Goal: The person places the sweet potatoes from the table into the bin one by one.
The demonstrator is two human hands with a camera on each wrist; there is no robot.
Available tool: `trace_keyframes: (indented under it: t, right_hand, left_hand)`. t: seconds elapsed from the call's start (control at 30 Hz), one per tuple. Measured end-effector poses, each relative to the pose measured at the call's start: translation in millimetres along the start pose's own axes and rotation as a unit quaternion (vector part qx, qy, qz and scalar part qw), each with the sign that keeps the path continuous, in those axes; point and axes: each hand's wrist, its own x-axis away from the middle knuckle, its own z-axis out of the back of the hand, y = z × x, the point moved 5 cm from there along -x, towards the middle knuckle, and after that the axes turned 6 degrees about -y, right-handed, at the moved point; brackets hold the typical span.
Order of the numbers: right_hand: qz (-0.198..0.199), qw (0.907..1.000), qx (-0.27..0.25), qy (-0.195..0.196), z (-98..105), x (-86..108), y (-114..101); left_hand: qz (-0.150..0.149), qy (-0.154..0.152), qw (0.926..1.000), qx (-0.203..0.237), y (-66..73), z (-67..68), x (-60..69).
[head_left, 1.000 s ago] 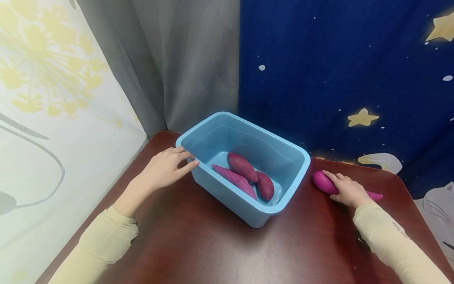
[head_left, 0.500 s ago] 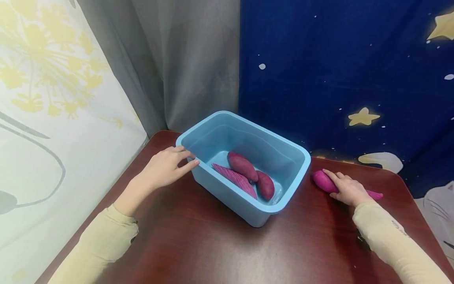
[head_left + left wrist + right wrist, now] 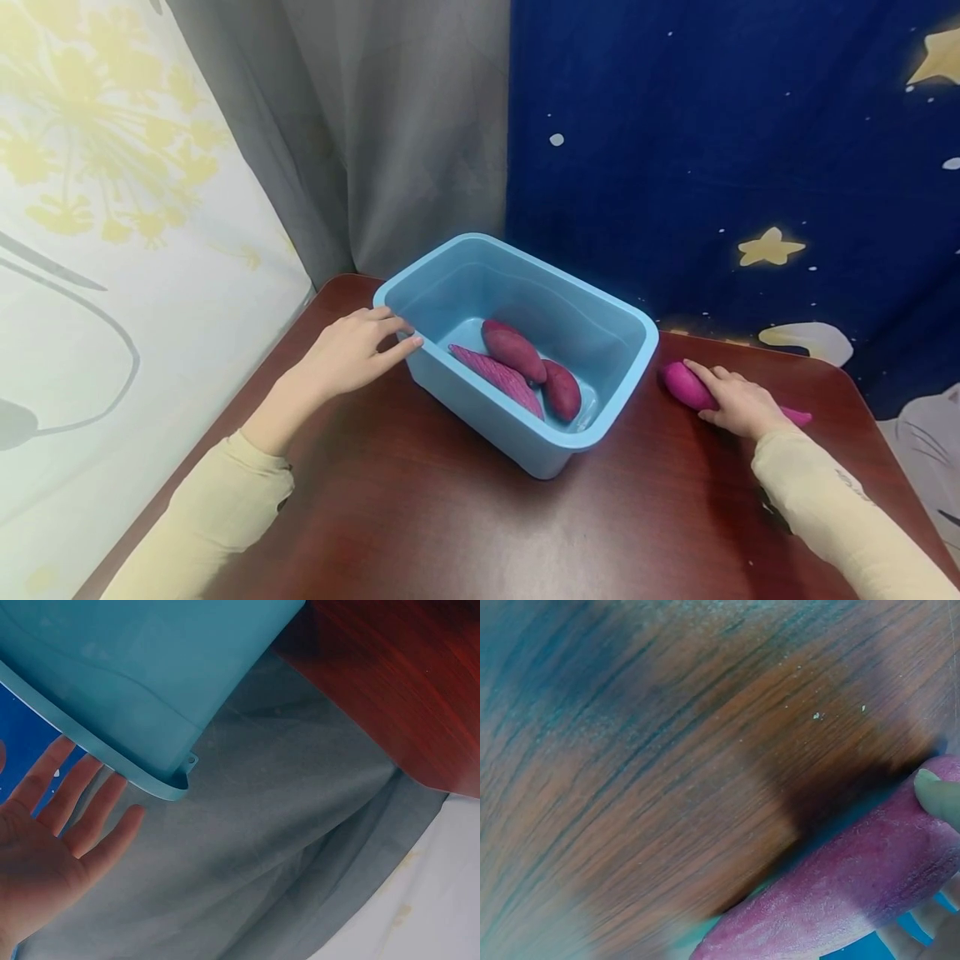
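Note:
My right hand (image 3: 741, 404) rests over a bright pink sweet potato (image 3: 684, 385) lying on the table, right of the bin. Its thumb lies along one side and its fingers along the other; the pointed tail sticks out past the wrist. In the right wrist view the sweet potato (image 3: 840, 892) shows a rough purple skin. My left hand (image 3: 351, 354) is at the left corner of a light blue plastic bin (image 3: 480, 417), with loosely extended fingertips touching the rim. Inside the bin lie a striped pink sweet potato (image 3: 498, 380) and darker red ones (image 3: 562, 392).
The bin stands on a dark red-brown wooden table (image 3: 420, 517). Behind hang a grey curtain (image 3: 427, 133) and a blue curtain with stars (image 3: 637, 167). A white patterned cloth (image 3: 135, 250) borders the table's left edge.

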Motion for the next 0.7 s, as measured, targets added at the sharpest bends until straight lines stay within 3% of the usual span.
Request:
trace_keyframes:
  t: [0.7]
  right_hand:
    - [0.029,0.9994,0.015,0.012,14,24.3,-15]
  left_hand:
    - [-0.004,0.0,1.0,-0.001,1.4,1.1,0.4]
